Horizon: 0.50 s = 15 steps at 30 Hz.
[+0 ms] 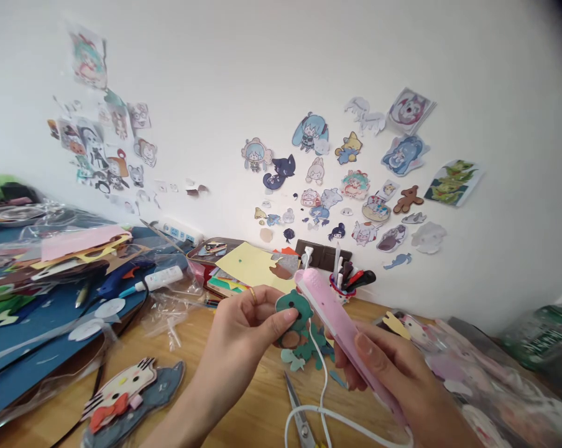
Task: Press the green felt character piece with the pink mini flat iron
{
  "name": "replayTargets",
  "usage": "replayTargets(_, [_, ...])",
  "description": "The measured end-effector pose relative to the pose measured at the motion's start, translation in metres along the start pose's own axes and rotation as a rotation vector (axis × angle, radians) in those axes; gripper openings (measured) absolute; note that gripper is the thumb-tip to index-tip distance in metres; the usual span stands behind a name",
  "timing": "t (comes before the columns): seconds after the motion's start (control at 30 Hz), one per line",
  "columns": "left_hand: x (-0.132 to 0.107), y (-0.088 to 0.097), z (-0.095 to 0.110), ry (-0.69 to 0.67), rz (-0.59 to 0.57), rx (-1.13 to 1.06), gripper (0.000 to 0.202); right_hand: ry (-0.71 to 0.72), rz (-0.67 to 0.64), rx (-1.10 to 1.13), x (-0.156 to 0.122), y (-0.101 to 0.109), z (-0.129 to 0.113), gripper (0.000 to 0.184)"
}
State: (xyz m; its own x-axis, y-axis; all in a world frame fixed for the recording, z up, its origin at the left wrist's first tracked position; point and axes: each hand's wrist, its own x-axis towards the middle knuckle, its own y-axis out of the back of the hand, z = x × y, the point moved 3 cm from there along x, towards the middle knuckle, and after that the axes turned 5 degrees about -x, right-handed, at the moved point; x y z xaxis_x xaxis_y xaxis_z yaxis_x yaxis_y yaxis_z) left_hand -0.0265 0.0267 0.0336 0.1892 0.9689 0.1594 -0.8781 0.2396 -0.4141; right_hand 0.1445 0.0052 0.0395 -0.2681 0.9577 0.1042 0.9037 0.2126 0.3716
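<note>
My left hand [255, 326] pinches a teal felt cutout [300, 305] with a dark eye-like spot, holding it up above the table. My right hand [386, 361] is wrapped round a pink mini hair straightener [330, 308], tilted with its tip up and to the left. That tip is close to the cutout's upper right edge; I cannot tell whether they touch. A white cord [325, 367] runs from the straightener's lower end and loops in front. Teal and green felt pieces [311, 348] lie below the hands, near scissors [299, 410].
At the lower left lies a cat-face felt piece [127, 386]. A blue mat [10, 367] carries felt sheets, a glue bottle [162, 278] and plastic wrap. Behind my hands are a pen cup [344, 285] and yellow sheet [248, 264]. Plastic-wrapped items [490, 386] lie right, beside a green bottle [537, 336].
</note>
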Motion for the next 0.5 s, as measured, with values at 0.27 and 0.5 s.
replayTargets(0.27, [-0.0026,-0.0021,0.0018,-0.001,0.034,0.018,0.009,-0.004,-0.006,-0.055,0.0027,-0.0022,0.0029,0.035])
replayTargets(0.5, [-0.0041,-0.0022,0.0018,0.008,0.017,-0.021,0.008,-0.008,-0.004,-0.053,0.0039,-0.0036,0.0017,0.035])
